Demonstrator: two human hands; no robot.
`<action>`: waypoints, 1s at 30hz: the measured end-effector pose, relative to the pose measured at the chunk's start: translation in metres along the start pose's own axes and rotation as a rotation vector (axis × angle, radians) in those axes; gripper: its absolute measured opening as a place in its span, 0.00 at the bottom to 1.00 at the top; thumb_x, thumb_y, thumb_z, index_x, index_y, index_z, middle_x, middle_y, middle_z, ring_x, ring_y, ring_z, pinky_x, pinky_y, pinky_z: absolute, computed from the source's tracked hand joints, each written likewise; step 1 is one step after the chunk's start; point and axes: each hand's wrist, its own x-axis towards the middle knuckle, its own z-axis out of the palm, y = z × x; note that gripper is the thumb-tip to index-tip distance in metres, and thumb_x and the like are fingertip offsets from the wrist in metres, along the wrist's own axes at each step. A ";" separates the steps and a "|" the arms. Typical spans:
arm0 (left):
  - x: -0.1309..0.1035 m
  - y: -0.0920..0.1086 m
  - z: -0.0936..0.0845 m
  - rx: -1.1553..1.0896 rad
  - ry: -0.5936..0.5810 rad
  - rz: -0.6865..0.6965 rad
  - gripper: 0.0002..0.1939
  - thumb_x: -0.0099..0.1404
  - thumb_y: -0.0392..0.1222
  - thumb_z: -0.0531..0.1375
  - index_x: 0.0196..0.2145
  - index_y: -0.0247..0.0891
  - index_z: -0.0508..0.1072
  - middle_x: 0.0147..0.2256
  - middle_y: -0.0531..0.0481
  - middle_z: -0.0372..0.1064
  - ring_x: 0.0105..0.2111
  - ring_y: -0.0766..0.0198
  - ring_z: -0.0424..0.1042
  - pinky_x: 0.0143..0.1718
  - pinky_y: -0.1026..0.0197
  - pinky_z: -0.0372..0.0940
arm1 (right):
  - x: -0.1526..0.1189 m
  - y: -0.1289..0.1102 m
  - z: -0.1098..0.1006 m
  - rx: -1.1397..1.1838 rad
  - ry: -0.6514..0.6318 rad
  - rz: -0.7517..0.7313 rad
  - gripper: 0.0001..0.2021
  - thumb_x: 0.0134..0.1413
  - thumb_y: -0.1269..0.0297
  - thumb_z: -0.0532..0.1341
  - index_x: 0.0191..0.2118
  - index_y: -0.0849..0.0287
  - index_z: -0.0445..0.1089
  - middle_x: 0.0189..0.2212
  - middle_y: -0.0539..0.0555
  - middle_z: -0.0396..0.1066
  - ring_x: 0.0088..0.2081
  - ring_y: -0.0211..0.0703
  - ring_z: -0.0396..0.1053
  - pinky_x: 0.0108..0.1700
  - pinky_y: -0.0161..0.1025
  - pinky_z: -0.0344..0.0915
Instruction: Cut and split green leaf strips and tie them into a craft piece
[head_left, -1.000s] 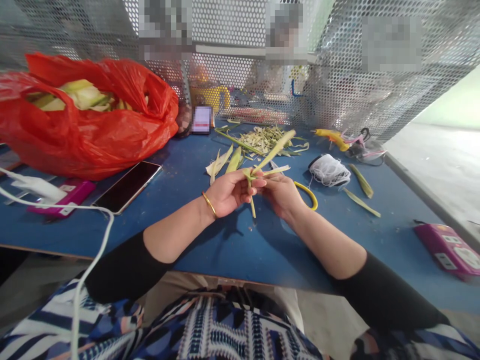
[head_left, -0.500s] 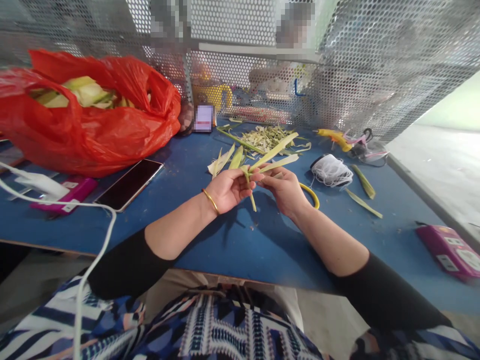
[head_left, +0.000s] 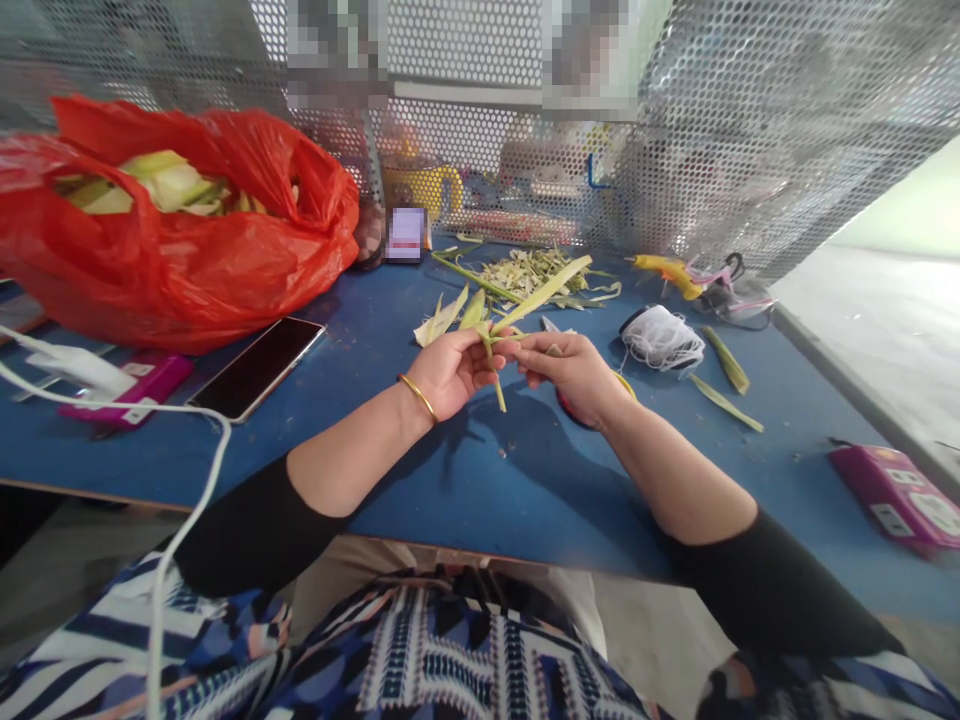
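Observation:
Over the middle of the table, my left hand (head_left: pixel 452 375) is closed, pinching a small crossed bundle of pale green corn husk strips (head_left: pixel 541 295). One long strip points up to the right from the bundle, and a short end hangs below the fingers. My right hand (head_left: pixel 570 370) is closed beside it, its fingertips pinched on a strip that runs out of the crossing. Under the right hand lies a pair of scissors (head_left: pixel 550 325), mostly covered, with a blade tip and bits of red and yellow handle showing. Loose husk pieces (head_left: pixel 441 318) lie just behind the left hand.
A red plastic bag (head_left: pixel 247 255) of husks stands at left, near a dark phone (head_left: pixel 261 368) and a white cable (head_left: pixel 196 508). Husk scraps (head_left: pixel 529 275) are heaped behind the hands. White thread (head_left: pixel 661 338), a yellow glue gun (head_left: pixel 667 272) and a magenta box (head_left: pixel 900 492) are at right.
My right hand has turned and shifted slightly right, drawing down the strip that stuck out to the right. The scissors' blade tip and red handle now show. My left hand stays on the bundle.

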 end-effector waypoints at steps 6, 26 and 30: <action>0.002 -0.002 -0.002 0.067 0.022 -0.005 0.15 0.68 0.31 0.53 0.45 0.36 0.79 0.22 0.50 0.75 0.16 0.72 0.67 0.15 0.72 0.59 | -0.003 -0.008 -0.001 -0.455 0.281 -0.299 0.08 0.51 0.64 0.64 0.24 0.56 0.73 0.26 0.50 0.71 0.30 0.40 0.66 0.36 0.38 0.60; 0.007 0.002 -0.003 -0.115 0.188 0.012 0.13 0.70 0.29 0.51 0.40 0.32 0.75 0.24 0.51 0.75 0.16 0.73 0.70 0.13 0.74 0.58 | -0.009 -0.003 0.025 0.495 0.240 0.196 0.15 0.46 0.70 0.68 0.42 0.57 0.69 0.33 0.53 0.80 0.25 0.37 0.74 0.28 0.35 0.72; 0.008 0.003 -0.004 -0.085 0.225 -0.011 0.14 0.68 0.29 0.51 0.43 0.33 0.76 0.19 0.53 0.71 0.15 0.73 0.69 0.13 0.74 0.58 | -0.011 0.003 0.030 0.267 0.156 -0.118 0.17 0.45 0.67 0.69 0.44 0.54 0.73 0.38 0.51 0.79 0.35 0.41 0.77 0.40 0.41 0.74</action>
